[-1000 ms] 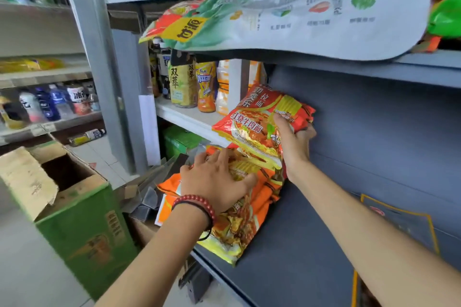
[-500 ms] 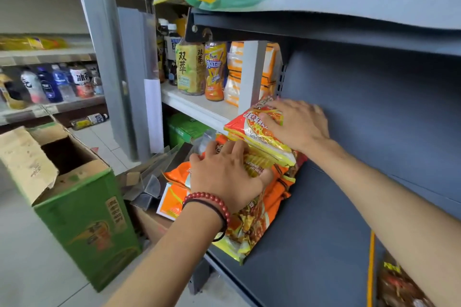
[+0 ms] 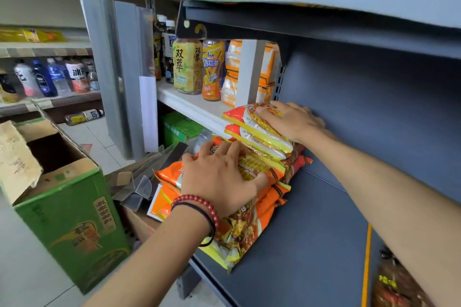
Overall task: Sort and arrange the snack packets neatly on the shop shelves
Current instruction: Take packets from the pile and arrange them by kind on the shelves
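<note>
Left hand [image 3: 219, 178] and right hand [image 3: 291, 119] press flat-fingered on packets [image 3: 247, 232] at the left edge of the shelf [image 3: 311, 232] — bottles [image 3: 187, 65] behind, box [image 3: 74, 219] below, bare shelf rightward.

Grey shelf [image 3: 324, 244] bare right of packet stack [image 3: 264, 177]; upper shelf [image 3: 324, 30] overhead.

Top packet [image 3: 249, 122] lowered flat onto the stack [image 3: 252, 227], right hand [image 3: 291, 121] now flat on it
</note>
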